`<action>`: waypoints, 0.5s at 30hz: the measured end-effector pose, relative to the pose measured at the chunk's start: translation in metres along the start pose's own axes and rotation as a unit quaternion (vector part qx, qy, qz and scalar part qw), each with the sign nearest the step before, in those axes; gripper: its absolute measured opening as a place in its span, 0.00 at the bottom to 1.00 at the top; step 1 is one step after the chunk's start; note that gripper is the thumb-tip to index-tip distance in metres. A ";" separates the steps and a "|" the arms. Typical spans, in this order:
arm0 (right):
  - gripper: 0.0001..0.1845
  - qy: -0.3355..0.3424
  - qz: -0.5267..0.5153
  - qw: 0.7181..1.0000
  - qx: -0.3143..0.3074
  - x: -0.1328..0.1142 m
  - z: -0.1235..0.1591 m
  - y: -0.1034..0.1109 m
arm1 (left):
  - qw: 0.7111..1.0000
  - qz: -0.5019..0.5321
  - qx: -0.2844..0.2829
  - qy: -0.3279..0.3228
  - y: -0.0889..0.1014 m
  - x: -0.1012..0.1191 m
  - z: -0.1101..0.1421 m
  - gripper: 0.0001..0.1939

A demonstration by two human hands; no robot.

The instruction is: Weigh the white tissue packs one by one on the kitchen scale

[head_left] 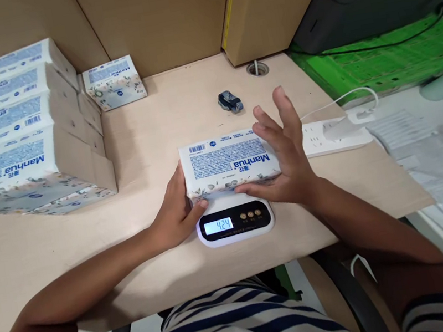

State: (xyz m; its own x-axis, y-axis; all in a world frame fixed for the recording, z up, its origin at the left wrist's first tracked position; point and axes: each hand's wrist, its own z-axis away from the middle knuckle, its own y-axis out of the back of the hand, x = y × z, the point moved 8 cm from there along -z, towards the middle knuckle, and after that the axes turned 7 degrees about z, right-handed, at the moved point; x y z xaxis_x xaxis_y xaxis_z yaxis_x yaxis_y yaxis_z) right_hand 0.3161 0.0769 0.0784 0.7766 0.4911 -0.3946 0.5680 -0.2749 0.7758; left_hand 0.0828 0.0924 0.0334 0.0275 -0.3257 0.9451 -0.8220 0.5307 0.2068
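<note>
A white-and-blue tissue pack (229, 159) marked "Manhua" is over a white digital scale (271, 228), covering most of its plate. Lit on the scale's display are digits like 4.24. My left hand (176, 209) is closed on the pack's left end, thumb at the front lower corner. Around the right end is my right hand (288, 161), its thumb along the front edge and one bent finger at the back corner. Other fingers of that hand point up, off the pack. Whether the pack rests fully on the scale I cannot tell.
Stacked tissue packs (73, 133) stand at the left, with a single pack (116, 84) behind them. A small dark folded item (230, 101) lies beyond the scale. To the right are a white power strip (337, 139) with a cable and a green surface (377, 60). Cardboard (156, 19) borders the back.
</note>
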 end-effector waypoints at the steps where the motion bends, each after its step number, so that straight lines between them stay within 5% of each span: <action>1: 0.68 -0.006 0.006 1.000 -0.002 0.001 0.000 -0.001 | 1.000 0.000 -0.011 0.004 -0.002 -0.002 0.002 0.43; 7: 0.69 -0.067 -0.021 0.997 0.042 0.003 0.005 -0.002 | 0.999 0.044 0.009 -0.005 0.003 -0.017 0.017 0.52; 15: 0.62 -0.110 0.010 0.994 0.024 0.004 -0.006 -0.003 | 0.997 0.073 0.040 0.004 0.012 -0.025 0.018 0.44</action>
State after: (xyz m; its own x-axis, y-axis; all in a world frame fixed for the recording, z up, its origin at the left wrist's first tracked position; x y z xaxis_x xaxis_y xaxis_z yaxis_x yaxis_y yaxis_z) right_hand 0.3162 0.0846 0.0774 0.8256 0.2940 -0.4817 0.5603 -0.3250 0.7619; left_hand 0.0620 0.0929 0.0076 -0.0907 -0.2426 0.9659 -0.8598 0.5084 0.0470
